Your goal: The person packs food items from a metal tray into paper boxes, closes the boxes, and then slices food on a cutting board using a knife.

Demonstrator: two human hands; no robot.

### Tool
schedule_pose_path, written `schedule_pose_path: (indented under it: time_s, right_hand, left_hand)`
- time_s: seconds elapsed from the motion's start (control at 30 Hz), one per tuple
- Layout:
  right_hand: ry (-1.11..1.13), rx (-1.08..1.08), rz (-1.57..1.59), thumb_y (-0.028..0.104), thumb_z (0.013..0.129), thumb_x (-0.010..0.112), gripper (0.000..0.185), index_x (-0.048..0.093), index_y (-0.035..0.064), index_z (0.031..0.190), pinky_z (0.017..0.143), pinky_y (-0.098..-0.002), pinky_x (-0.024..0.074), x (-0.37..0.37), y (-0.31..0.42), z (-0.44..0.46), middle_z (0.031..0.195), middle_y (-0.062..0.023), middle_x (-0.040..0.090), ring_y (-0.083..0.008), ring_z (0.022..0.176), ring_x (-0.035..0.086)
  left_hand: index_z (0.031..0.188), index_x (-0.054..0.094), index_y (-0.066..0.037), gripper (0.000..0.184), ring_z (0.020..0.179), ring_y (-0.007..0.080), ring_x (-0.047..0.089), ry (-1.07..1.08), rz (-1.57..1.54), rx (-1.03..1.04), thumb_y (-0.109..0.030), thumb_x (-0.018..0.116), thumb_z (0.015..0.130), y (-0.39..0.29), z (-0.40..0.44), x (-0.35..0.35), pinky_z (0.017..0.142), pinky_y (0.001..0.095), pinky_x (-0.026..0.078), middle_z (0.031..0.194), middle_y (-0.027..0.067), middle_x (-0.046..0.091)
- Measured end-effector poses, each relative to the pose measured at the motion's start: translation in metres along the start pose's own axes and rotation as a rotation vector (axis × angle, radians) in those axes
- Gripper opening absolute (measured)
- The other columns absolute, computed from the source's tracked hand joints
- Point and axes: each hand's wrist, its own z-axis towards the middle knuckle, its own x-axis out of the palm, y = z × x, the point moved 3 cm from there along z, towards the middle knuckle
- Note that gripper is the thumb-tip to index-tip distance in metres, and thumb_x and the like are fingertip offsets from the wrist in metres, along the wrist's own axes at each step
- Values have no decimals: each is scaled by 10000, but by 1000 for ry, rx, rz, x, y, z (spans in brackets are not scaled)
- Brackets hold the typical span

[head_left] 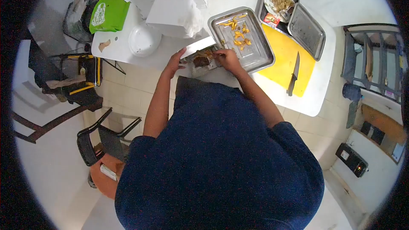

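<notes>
An open white food box stands at the table's near edge, its lid raised. Inside lies dark brown food with paler pieces beside it. My left hand grips the box's left side. Over the box's right part is my right hand, its fingers drawn together at the food; what they hold is too small to make out. Just right of the box, a metal tray carries scattered fries.
A knife lies on a yellow cutting board. Behind it, an open metal container holds a plate of food. Closed white boxes, a white plate and a green bag are to the left.
</notes>
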Motion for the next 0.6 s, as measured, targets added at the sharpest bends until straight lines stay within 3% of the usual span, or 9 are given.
schedule_pose_path:
  time_s: [0.1, 0.2, 0.33, 0.43, 0.47, 0.6]
  right_hand:
    - [-161, 79, 124, 68, 794, 639, 183, 708, 14, 954, 701, -371, 528, -9, -11, -1, 863, -176, 700, -308, 783, 683]
    - [-140, 263, 114, 53, 780, 631, 190, 707, 11, 950, 746, -381, 525, -37, -13, -2, 908, -188, 696, -325, 829, 679]
    - [-316, 235, -206, 40, 775, 608, 217, 717, 29, 963, 840, -425, 504, -67, -49, -6, 984, -206, 676, -370, 936, 647]
    - [-368, 120, -357, 110, 789, 645, 233, 735, 59, 998, 738, -394, 526, -89, -50, -6, 919, -199, 691, -333, 799, 675]
    - [-308, 317, -292, 115, 780, 658, 224, 740, 64, 982, 762, -401, 521, -91, -58, -3, 931, -204, 688, -341, 824, 672]
    - [-240, 262, -440, 179, 800, 668, 206, 734, 47, 943, 770, -422, 517, -91, -75, 9, 909, -211, 672, -368, 851, 653]
  left_hand:
    - [1384, 494, -124, 796, 970, 227, 557, -41, -7, 31, -679, 562, 818, 0, -5, 4, 826, 402, 491, 1195, 81, 570]
    - [1385, 491, -115, 808, 984, 232, 556, -32, -4, 43, -681, 567, 813, -2, -8, 2, 832, 408, 489, 1200, 88, 570]
    - [1396, 475, -101, 844, 1024, 249, 554, -38, 11, 43, -688, 577, 799, -5, -7, 6, 843, 416, 484, 1232, 106, 564]
    - [1405, 464, -97, 867, 1042, 259, 554, -32, -15, 34, -701, 573, 792, 3, 1, 4, 847, 415, 481, 1251, 114, 561]
    - [1392, 476, -95, 860, 1038, 254, 549, -50, -12, 36, -704, 568, 792, 7, 5, 2, 843, 415, 482, 1231, 108, 563]
    - [1350, 506, -89, 829, 1038, 247, 538, -45, -9, 56, -700, 573, 793, -4, -9, 8, 842, 420, 482, 1198, 98, 566]
